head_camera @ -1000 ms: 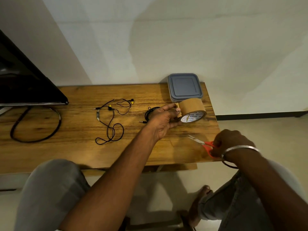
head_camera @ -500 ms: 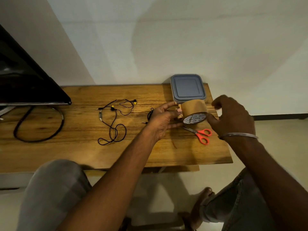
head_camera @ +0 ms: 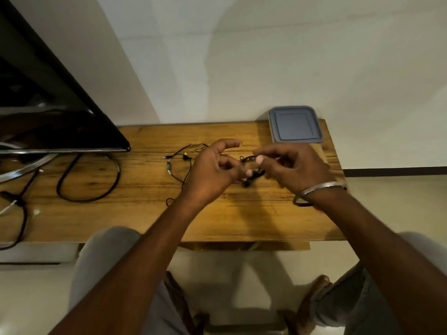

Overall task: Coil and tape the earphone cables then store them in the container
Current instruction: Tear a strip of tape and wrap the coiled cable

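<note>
A wooden table is set against a white wall. A black screen is stood at its left end, and a lidded grey container is placed at its far right corner. Above the table's middle, a coiled earphone cable is pinched between the curled fingers of the left hand and the right hand. A second earphone cable is laid loose on the table, just left of the hands.

A black monitor stands at the far left of the wooden table, with a thick cable looped on the tabletop beside it.
</note>
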